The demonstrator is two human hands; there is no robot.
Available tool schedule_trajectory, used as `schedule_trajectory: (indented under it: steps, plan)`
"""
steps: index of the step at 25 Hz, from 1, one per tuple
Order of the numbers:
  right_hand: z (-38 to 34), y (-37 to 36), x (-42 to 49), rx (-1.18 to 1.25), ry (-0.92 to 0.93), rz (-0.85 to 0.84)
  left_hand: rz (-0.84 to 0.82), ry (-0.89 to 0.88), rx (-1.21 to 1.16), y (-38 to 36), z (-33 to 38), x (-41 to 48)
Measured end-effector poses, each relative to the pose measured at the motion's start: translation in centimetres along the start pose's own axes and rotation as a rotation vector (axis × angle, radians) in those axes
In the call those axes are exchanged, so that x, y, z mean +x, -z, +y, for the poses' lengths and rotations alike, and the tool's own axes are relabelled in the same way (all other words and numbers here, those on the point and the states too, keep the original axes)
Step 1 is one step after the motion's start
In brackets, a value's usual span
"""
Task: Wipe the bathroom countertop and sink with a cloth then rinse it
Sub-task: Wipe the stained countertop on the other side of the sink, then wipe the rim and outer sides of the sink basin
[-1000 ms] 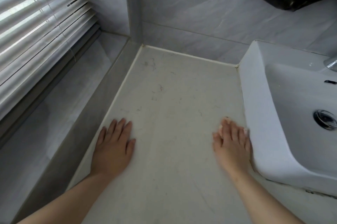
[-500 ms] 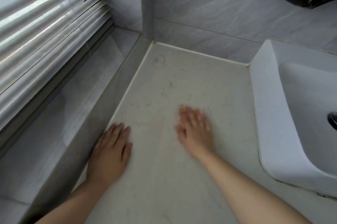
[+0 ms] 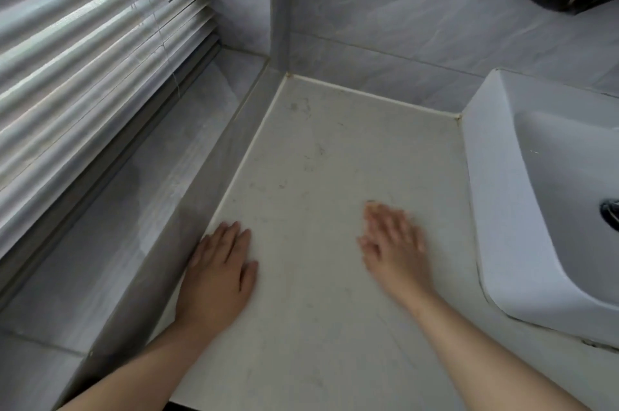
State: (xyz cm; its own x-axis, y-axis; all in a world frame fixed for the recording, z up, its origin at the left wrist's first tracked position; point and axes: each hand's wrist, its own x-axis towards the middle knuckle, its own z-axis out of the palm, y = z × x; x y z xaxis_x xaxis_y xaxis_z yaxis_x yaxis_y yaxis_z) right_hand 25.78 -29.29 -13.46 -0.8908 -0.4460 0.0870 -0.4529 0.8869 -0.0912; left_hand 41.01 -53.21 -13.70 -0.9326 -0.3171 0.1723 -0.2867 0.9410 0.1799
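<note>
Left hand (image 3: 217, 273) flat on the countertop (image 3: 318, 149) near its left edge, fingers straight and close together, right hand (image 3: 393, 243) palm down, blurry, fingers a little spread, sink (image 3: 482, 183) near on the right
</note>
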Motion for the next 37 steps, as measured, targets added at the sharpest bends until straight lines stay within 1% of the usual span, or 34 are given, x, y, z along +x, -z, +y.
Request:
schedule_trajectory:
  steps: [1,2,3,4,6,7,8,9,10,11,12,13,14,15,16,17,18,19,20,22,23,24,26,27,28,30,31,33,34,37]
  plan:
    - [1.2,0.3,0.2,0.030,-0.164,-0.025,-0.002,-0.030,0.014,0.0,0.1,-0.1]
    - [1.0,0.4,-0.3,0.022,-0.251,-0.012,0.002,-0.053,0.024,-0.1,0.2,-0.1]
    - [-0.5,0.6,-1.3,0.014,-0.228,0.037,0.007,-0.067,0.030,-0.1,0.3,-0.1]
    - [-2.7,0.3,-2.8,0.023,-0.102,0.045,0.010,-0.075,0.037,-0.1,0.4,-0.1]
    - [-6.6,-0.3,-6.0,0.034,0.262,-0.008,-0.001,-0.091,0.052,-0.2,0.4,0.1]
    - [-7.2,-0.2,-6.6,0.016,0.388,-0.033,-0.014,-0.096,0.055,-0.1,0.3,0.1]
    - [-6.6,-0.1,-6.3,-0.006,0.439,-0.026,-0.024,-0.102,0.051,0.0,0.2,0.2]
    - [-5.3,0.2,-5.5,-0.034,0.377,-0.018,-0.025,-0.120,0.044,0.0,0.2,0.1]
    - [-3.5,0.0,-4.7,-0.054,0.250,0.004,-0.023,-0.160,0.035,0.0,0.5,-0.1]
    - [-1.6,0.2,-4.0,-0.047,0.060,0.027,-0.031,-0.217,0.023,-0.2,1.0,-0.5]
    - [-0.4,0.2,-3.9,-0.024,-0.108,0.011,-0.044,-0.278,0.005,-0.4,1.8,-0.9]
    - [-0.7,0.3,-4.3,0.009,-0.209,-0.002,-0.050,-0.325,-0.012,-0.6,2.6,-1.1]
    - [-1.7,0.2,-5.1,0.027,-0.202,0.040,-0.058,-0.346,-0.023,-0.7,3.3,-1.1]
    - [-3.3,0.0,-6.3,0.044,-0.110,0.044,-0.065,-0.354,-0.026,-0.8,3.8,-1.0]
    - [-4.7,-0.3,-8.0,0.036,0.063,0.062,-0.063,-0.360,-0.023,-0.9,4.0,-0.9]
    - [-5.1,-0.4,-9.3,0.020,0.222,0.040,-0.055,-0.370,-0.020,-1.0,4.1,-0.8]
    - [-4.5,-0.4,-9.9,-0.025,0.324,0.051,-0.051,-0.380,-0.025,-1.0,4.0,-0.8]
    - [-3.4,-0.1,-9.7,-0.048,0.314,0.046,-0.048,-0.384,-0.033,-1.0,3.9,-0.8]
    - [-2.1,0.0,-9.4,-0.069,0.199,0.085,-0.046,-0.383,-0.041,-1.0,3.9,-0.7]
    - [-0.9,0.5,-9.3,-0.029,-0.121,0.165,-0.045,-0.372,-0.053,-0.9,4.3,-0.8]
    - [-1.2,0.4,-9.7,0.012,-0.181,0.191,-0.045,-0.382,-0.065,-0.9,4.6,-0.8]
    - [-1.7,0.0,-10.2,0.027,-0.141,0.237,-0.046,-0.408,-0.082,-0.9,5.1,-1.0]
    - [-2.6,0.1,-11.2,0.053,0.058,0.275,-0.065,-0.475,-0.120,-0.8,6.2,-1.1]
    - [-2.4,0.5,-11.2,0.066,0.120,0.276,-0.082,-0.490,-0.135,-0.7,6.8,-1.0]
    - [-1.8,0.9,-10.7,0.082,0.128,0.285,-0.101,-0.492,-0.144,-0.5,7.4,-0.7]
    - [-0.5,2.9,-9.3,0.164,0.004,0.323,-0.140,-0.485,-0.146,0.1,9.0,0.4]
    - [0.1,4.4,-8.6,0.260,-0.068,0.315,-0.156,-0.481,-0.154,0.4,10.2,1.2]
    - [1.6,8.4,-7.5,0.559,-0.172,0.239,-0.147,-0.460,-0.222,1.2,13.2,3.0]
    - [2.8,10.4,-7.1,0.692,-0.187,0.222,-0.118,-0.444,-0.278,1.8,15.2,3.8]
    - [8.5,16.5,-5.5,0.933,-0.243,0.346,-0.021,-0.371,-0.461,4.5,22.6,6.3]
